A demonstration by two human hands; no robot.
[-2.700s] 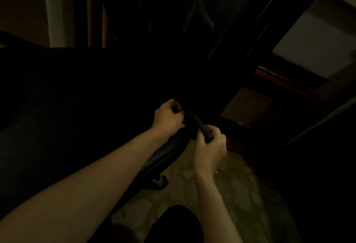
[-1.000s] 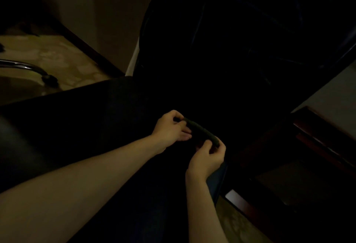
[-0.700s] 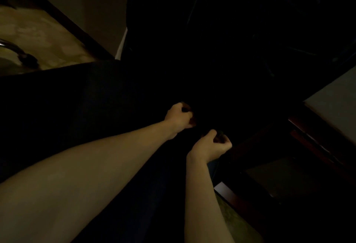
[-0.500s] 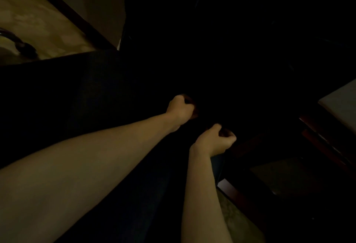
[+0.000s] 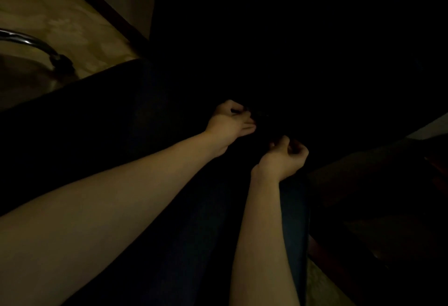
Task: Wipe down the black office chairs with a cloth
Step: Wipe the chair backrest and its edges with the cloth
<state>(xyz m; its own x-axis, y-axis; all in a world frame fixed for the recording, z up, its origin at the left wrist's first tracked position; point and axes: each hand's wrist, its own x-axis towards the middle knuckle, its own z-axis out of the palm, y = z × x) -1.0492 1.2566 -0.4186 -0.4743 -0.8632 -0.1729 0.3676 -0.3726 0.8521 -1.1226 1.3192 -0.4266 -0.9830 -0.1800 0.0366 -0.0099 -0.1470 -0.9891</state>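
Two bare hands work over a black office chair in very dim light.

Head view: the left hand (image 5: 230,121) and right hand (image 5: 286,156) hover close together above the black chair seat (image 5: 101,121), fingers curled as if pinching a dark cloth, which is too dark to make out. A chrome chair leg (image 5: 31,42) stands on the pale floor (image 5: 72,27) at upper left. No writing is legible.
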